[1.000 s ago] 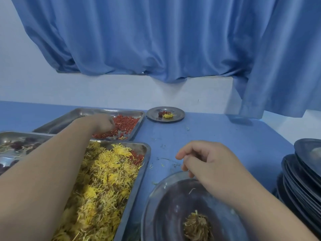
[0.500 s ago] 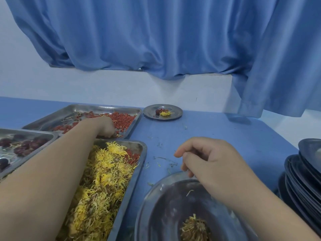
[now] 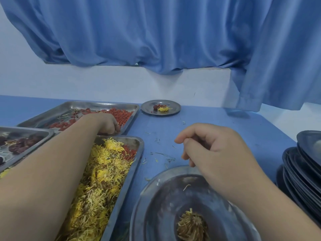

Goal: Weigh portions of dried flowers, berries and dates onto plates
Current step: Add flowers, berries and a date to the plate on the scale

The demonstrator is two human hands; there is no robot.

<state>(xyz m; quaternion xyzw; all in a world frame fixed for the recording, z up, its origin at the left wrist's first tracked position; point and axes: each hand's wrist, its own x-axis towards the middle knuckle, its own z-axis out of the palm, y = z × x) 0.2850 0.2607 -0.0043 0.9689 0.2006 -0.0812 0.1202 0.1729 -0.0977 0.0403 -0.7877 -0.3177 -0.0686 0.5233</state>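
Nearest, one steel plate (image 3: pixel 152 197) holds a single dried flower head (image 3: pixel 192 226). The right hand (image 3: pixel 213 153) hangs over its far rim, fingers loosely curled, nothing seen in them. To the left are three steel trays: the flower tray (image 3: pixel 139 146), the date tray (image 3: pixel 46 134), and the berry tray (image 3: pixel 104 104). The left hand (image 3: pixel 108 123) curls down into the berries; I cannot tell if it grips any. One stack of dark plates (image 3: pixel 304 171) stands at the right. One filled small plate (image 3: pixel 173 109) sits far back. Blue table (image 3: pixel 225 122), white wall (image 3: pixel 104 80), blue curtain (image 3: pixel 156 40).

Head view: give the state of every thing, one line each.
Left hand: down in the berry tray, grip hidden.
Right hand: loosely curled, holding nothing visible.
Near plate: one dried flower in it.
Far plate: holds a mixed portion.
Flower tray: heaped.
Date tray: few dates.
Plate stack: stacked at right.
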